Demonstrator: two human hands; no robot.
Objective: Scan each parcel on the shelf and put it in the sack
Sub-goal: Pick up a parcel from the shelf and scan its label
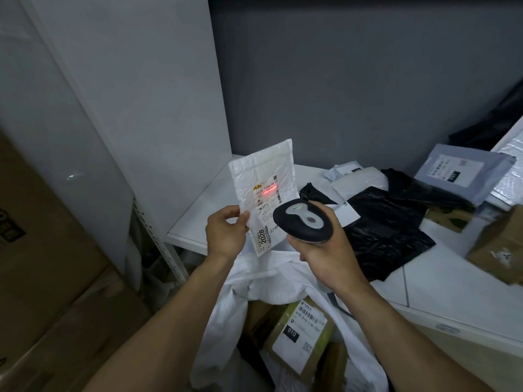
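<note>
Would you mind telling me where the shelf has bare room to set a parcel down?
The shelf is bare at its left end, between the white wall and the black bag. Another bare strip runs along the front edge, between the black bag and the brown box. The back right is crowded with overlapping parcels, including the grey parcel.

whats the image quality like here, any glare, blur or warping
Head view: dim, cool lighting; a red scanner line glows on the white bubble-mailer parcel; glossy highlights on the crinkled black plastic bag; the brown cardboard box at the right edge is blurred; wide-angle warping tilts the walls.
</note>
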